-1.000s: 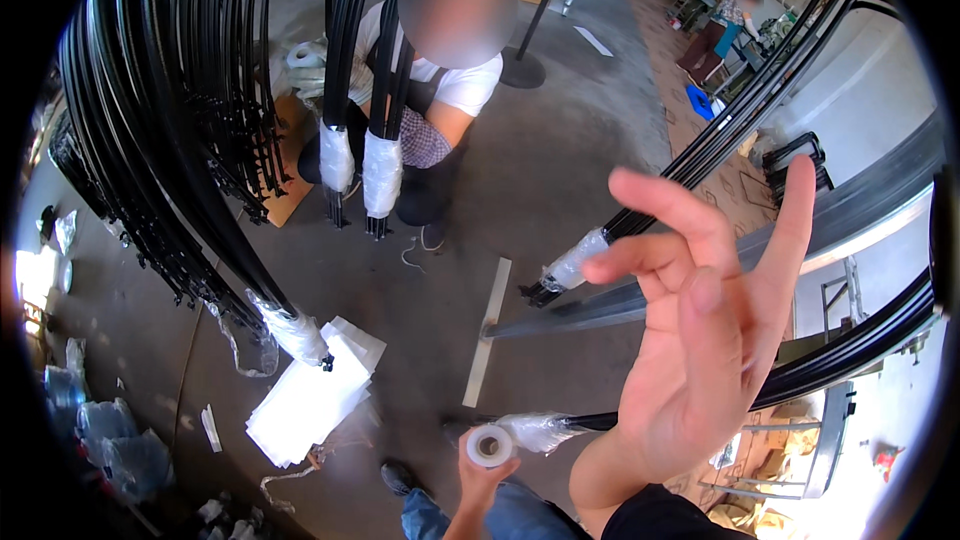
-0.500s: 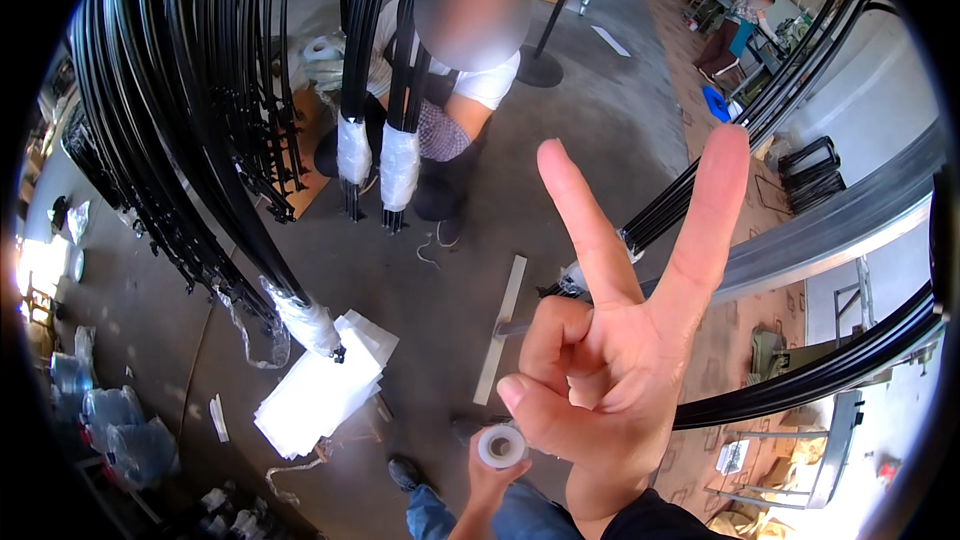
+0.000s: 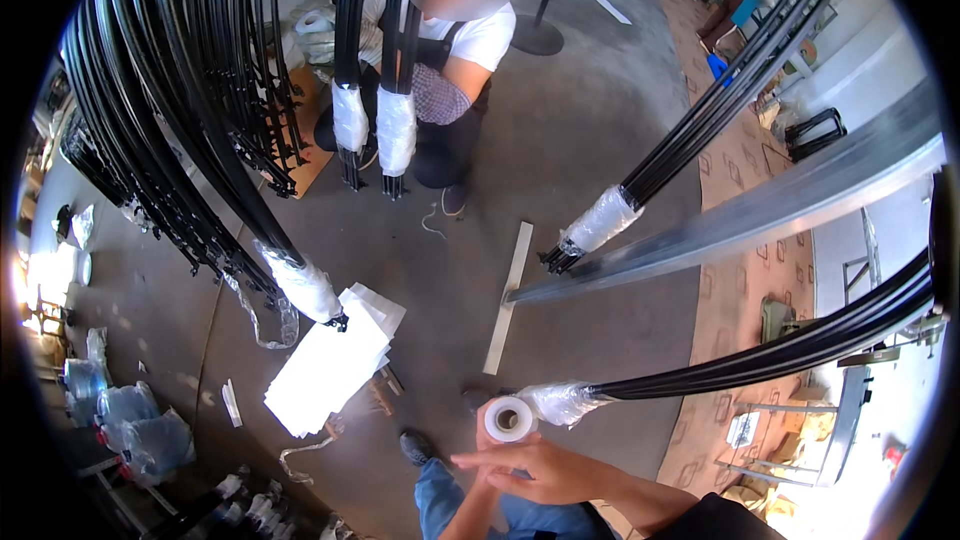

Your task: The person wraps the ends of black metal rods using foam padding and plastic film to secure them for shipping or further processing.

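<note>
Where it was raised, the right hand (image 3: 545,470) now rests beside the film roll (image 3: 508,419).

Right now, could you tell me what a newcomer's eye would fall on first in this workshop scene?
Probably the long bundles of black metal rods fanning across the upper left, their ends wrapped in clear plastic film. At the bottom centre, the left hand holds a small white roll of stretch film beside another wrapped bundle end, with the right hand laid across it. Opposite, a crouching person in a white shirt grips two more wrapped bundles.
</note>
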`<state>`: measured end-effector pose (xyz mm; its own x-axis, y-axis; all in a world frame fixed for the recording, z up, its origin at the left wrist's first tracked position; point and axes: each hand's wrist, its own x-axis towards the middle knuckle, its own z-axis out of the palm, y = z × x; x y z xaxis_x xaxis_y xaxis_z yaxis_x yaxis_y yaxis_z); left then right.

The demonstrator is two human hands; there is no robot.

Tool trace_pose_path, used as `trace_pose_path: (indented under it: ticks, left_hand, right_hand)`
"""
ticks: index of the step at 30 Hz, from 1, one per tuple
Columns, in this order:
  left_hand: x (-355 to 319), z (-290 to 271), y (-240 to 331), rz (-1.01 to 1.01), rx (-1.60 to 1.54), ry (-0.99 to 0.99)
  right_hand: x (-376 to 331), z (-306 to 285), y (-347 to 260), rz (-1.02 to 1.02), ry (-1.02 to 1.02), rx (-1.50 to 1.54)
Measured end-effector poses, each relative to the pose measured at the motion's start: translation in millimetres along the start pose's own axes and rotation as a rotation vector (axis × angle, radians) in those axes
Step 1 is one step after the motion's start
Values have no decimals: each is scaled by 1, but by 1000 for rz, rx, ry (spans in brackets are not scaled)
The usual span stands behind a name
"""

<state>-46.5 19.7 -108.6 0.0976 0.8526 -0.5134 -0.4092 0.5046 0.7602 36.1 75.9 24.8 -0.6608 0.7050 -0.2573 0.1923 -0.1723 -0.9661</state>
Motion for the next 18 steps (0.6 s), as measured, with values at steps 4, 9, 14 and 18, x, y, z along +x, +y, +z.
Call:
trace_pose_path:
  ticks: [4, 9, 14, 18]
  left_hand:
    - [-6, 2, -9, 12, 15, -31]
    - [-18, -3, -22, 52, 20, -28]
    - [-30, -9, -32, 129, 44, -65]
    - [-30, -13, -30, 236, 60, -45]
  right_hand:
    - [-1, 13, -15, -39, 33, 201]
    - [1, -4, -75, -530, 207, 280]
    - [-18, 12, -142, -1100, 541, 458]
    - [-39, 29, -154, -1199, 559, 385]
